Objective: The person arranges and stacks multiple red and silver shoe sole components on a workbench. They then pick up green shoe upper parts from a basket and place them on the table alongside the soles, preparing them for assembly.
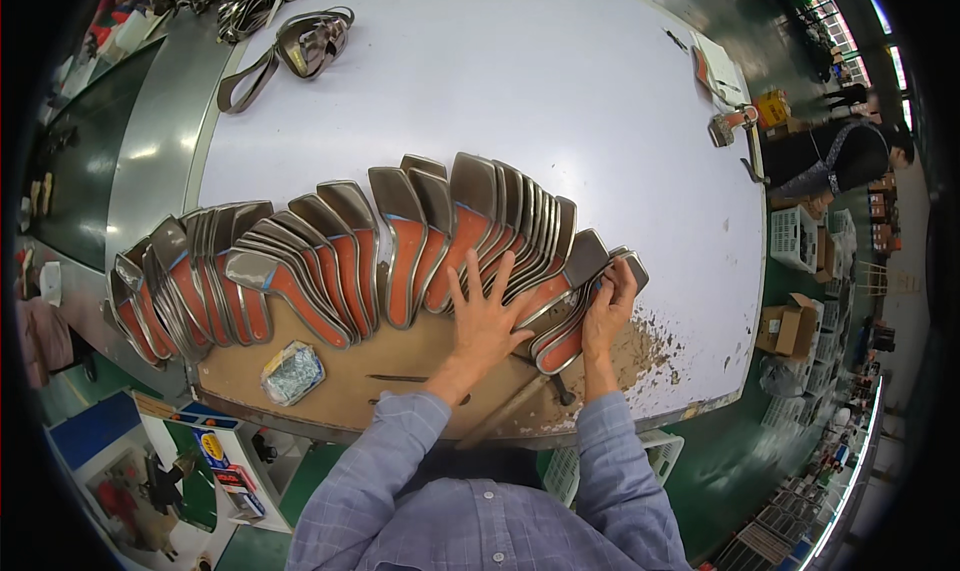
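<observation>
We see a long curved row of shoe soles (405,261) standing close together and overlapping across the near half of a white bench (560,91), their orange-red faces toward us and their dark, metallic-edged broad ends pointing mostly away. Our left hand (485,313) is wide, its fingers spread over the soles right of the row's middle, the fingertips on the orange faces. Our right hand (608,306) is at the row's right end, its fingers bent against the broad ends of the last few soles; we cannot tell whether it has closed on one.

Under the row's near edge, we have a brown surface (345,396), worn and flaking to the right of our right hand. On it, a hammer (508,411) lies between our forearms, its wooden handle slanting toward us. A thin dark tool (395,378) lies left of our left wrist, and farther left sits a crumpled clear-wrapped packet (293,374).

At the bench's far left, we see a shiny dark bundle (312,46) with a strap. Along its right edge lie an open notebook (722,69) and a metal tool (722,131), with another person (825,161) beyond them.
</observation>
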Motion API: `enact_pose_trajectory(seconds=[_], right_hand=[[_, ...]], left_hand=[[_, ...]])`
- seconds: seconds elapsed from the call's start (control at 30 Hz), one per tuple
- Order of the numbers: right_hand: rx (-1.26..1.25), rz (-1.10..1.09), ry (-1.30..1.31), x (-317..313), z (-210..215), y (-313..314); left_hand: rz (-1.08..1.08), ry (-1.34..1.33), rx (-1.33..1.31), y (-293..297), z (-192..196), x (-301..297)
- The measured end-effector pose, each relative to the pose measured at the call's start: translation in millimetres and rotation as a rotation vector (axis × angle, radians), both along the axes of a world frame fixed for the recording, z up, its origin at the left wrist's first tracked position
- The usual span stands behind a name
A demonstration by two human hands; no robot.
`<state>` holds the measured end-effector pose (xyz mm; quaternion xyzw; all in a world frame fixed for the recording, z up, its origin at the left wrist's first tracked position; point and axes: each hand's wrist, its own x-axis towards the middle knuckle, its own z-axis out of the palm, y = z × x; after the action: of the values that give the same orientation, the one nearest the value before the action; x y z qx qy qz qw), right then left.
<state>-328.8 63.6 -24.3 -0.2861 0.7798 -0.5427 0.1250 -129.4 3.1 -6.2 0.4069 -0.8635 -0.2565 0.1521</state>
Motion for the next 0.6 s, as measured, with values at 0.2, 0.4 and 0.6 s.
enact_pose_trajectory(seconds=[0.2,0.4,0.6], right_hand=[[0.199,-0.281,0.124,10.4,13.5,39.0],[-0.003,-0.168,-0.363,1.0,-10.9,57.7],[0.283,-0.309,-0.24,9.2,0.7,23.3]], left_hand=[[-0.007,0.012,-0.09,1.5,-11.6,2.8],[0.029,0.045,-0.144,2.7,-18.6,-3.7],[0.014,0.008,0.085,5.1,11.4,-8.7]])
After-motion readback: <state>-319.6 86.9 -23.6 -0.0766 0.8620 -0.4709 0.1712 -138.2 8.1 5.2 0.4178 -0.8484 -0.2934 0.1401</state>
